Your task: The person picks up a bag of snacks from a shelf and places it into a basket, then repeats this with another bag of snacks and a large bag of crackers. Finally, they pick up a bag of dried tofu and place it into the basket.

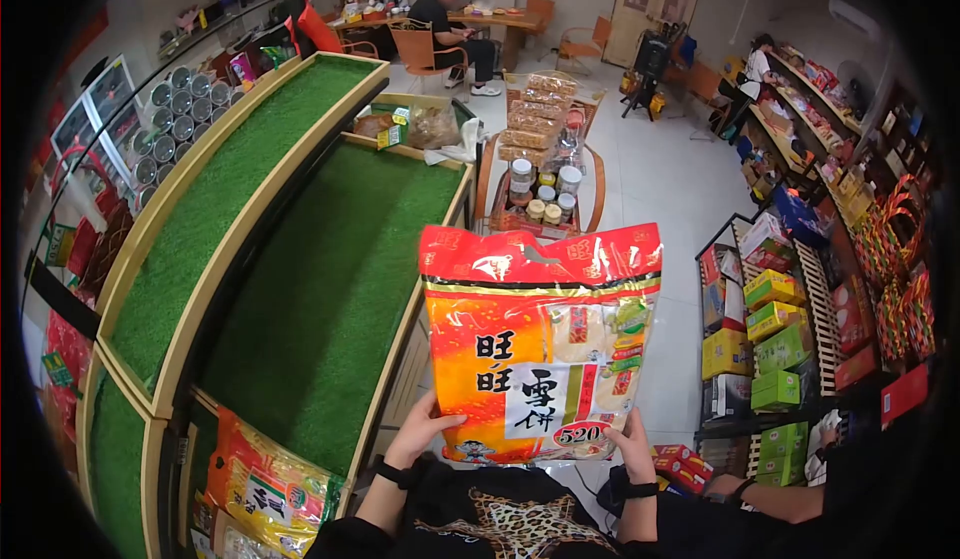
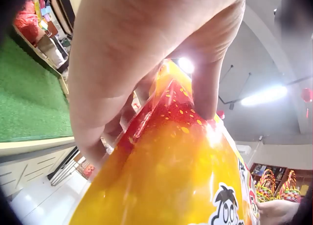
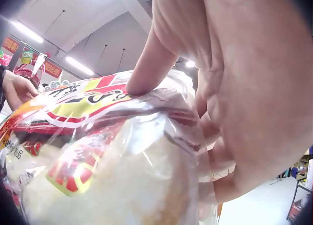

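Note:
A large red, orange and clear bag of rice crackers (image 1: pixel 510 309) is held upright in front of the person's chest, its printed front facing up toward the head camera. The left hand (image 1: pixel 425 431) grips its lower left corner, thumb on the front. At the lower right corner, the right hand (image 1: pixel 633 447) holds it the same way, thumb over the printed face. In the right wrist view, pale round crackers (image 3: pixel 142 171) show through the clear plastic, and the fingers (image 3: pixel 222 159) go behind the bag. The left wrist view shows the orange side (image 2: pixel 146 181) bulging below the thumb.
To the left stands a tiered display stand (image 1: pixel 290 259) lined with green turf. Another snack bag (image 1: pixel 270 484) lies at its near end. Ahead is a table with jars (image 1: pixel 545 194) and packaged snacks (image 1: pixel 540 119). Boxes (image 1: pixel 775 304) fill racks at right, near another person's arm (image 1: pixel 785 499).

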`<state>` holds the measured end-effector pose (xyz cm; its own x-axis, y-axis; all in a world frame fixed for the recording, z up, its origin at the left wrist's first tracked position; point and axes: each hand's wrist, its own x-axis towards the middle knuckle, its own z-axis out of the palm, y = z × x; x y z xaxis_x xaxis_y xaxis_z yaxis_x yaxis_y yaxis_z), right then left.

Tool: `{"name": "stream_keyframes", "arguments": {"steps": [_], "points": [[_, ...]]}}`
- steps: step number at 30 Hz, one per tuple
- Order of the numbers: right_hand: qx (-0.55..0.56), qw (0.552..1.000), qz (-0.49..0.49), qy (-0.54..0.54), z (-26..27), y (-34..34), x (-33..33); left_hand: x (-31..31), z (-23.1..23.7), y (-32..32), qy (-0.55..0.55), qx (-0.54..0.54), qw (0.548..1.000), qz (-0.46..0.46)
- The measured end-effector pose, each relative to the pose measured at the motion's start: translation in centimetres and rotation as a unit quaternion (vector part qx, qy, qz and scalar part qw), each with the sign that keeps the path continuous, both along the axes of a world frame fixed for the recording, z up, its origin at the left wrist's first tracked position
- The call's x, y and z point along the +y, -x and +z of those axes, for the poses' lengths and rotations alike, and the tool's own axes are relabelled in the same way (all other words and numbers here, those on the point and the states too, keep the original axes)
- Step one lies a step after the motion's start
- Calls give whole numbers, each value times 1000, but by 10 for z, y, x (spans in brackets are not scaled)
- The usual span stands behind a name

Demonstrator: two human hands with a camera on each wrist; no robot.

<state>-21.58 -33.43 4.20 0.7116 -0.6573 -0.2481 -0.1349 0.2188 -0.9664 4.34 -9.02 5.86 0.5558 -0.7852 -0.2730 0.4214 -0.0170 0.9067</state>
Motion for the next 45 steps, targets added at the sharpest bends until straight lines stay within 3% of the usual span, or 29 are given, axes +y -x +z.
{"name": "stream_keyframes", "arguments": {"steps": [2,14,18,21,27,39,45], "points": [[-43,998,-30,-17,7,-6,-3,-11,-3,-4,-9,14,1000,-11],[-26,997,-73,-28,-10,-58,-41,-80,-16,-87,5,-4,999,-52],[-33,994,-96,30,-6,-108,-74,-121,-14,-142,47,-22,997,-56],[-35,990,-114,72,-6,-144,-98,-147,-2,-183,28,-117,990,-68],[-48,976,-183,103,-13,-210,-122,-185,-7,-248,40,-115,990,-69],[61,973,-217,59,-57,-233,-181,-234,-35,-276,-29,-141,985,-97],[8,972,-232,28,-57,-250,-262,-314,-38,-283,-36,-171,980,-100]]}}
